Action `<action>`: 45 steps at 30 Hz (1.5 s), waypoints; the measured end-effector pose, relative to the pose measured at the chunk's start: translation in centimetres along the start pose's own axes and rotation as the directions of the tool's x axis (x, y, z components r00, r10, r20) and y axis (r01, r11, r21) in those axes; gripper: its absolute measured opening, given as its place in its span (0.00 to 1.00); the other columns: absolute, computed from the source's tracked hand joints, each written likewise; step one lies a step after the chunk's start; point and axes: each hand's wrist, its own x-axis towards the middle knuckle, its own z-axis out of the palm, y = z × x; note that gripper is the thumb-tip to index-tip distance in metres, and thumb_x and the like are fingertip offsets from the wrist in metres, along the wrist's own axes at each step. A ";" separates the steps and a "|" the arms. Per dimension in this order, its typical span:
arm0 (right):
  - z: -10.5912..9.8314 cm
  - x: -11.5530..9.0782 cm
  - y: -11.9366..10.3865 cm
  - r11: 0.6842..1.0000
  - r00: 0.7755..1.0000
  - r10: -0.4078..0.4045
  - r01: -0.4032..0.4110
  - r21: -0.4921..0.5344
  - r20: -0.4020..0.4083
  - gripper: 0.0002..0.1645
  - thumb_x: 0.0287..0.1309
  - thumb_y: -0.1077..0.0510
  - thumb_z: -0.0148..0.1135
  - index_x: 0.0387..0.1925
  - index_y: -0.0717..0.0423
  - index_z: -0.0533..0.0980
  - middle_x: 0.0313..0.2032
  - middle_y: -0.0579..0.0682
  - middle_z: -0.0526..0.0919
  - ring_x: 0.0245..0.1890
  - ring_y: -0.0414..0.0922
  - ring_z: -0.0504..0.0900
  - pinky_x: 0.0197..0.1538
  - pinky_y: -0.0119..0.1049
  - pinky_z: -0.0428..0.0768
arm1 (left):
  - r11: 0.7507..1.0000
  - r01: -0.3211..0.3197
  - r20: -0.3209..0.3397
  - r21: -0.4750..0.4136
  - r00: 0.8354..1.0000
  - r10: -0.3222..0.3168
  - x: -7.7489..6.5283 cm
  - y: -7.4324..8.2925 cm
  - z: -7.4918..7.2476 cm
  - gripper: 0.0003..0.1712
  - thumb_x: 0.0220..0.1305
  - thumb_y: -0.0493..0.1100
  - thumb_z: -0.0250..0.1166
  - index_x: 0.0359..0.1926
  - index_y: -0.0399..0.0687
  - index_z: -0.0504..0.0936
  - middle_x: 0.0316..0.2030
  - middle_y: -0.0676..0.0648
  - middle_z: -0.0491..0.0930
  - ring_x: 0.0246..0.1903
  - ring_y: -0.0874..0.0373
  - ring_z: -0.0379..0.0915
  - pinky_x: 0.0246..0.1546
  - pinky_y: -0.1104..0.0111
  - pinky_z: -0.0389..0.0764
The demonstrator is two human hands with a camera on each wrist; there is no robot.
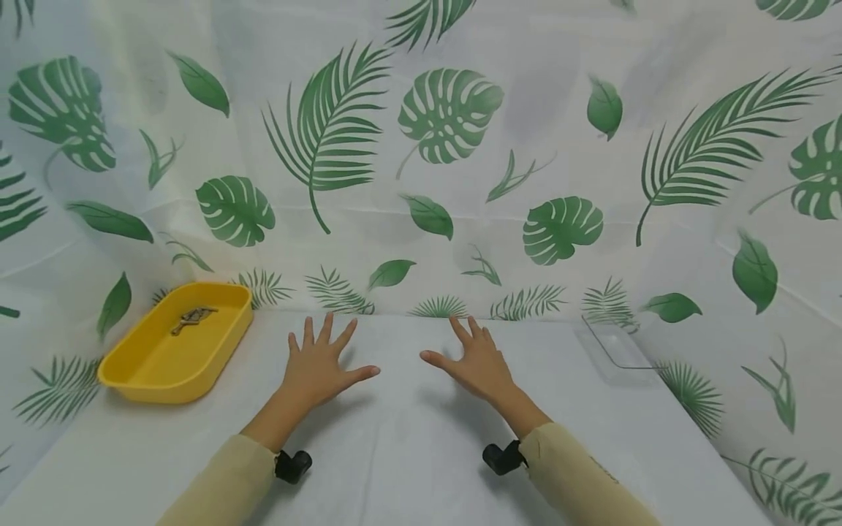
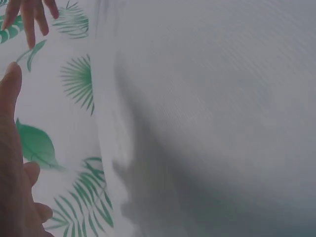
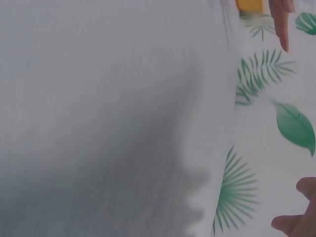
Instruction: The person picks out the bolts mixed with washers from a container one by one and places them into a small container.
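Observation:
My left hand [image 1: 319,369] hovers over the white table with its fingers spread and holds nothing. Across from it, my right hand [image 1: 479,363] is also spread over the table, thumb pointing toward the left one. Shadows fall beneath both. Left of the hands stands a yellow tray [image 1: 220,343], and a small metallic object [image 1: 192,319] lies in it, too small to make out fully. On the right, a clear plastic container [image 1: 618,358] sits near the table's back right edge. In the left wrist view, part of the left hand [image 2: 15,163] shows along the left border.
A white cloth backdrop [image 1: 487,241] printed with green leaves rises behind the table and along both sides. The white table surface [image 1: 408,438] stretches in front of and between the hands. Each wrist carries a small black camera, such as the left one [image 1: 292,466].

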 end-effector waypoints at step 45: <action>11.7 1.8 -18.6 0.779 0.966 -0.147 -0.017 0.627 0.210 0.56 0.57 0.25 0.60 0.80 0.38 0.53 0.77 0.54 0.63 0.72 0.58 0.70 0.68 0.58 0.75 | 0.455 0.358 -0.094 -0.816 0.693 -0.715 -9.9 -22.7 -5.0 0.42 0.75 0.40 0.38 0.80 0.42 0.26 0.81 0.38 0.28 0.81 0.45 0.28 0.82 0.56 0.34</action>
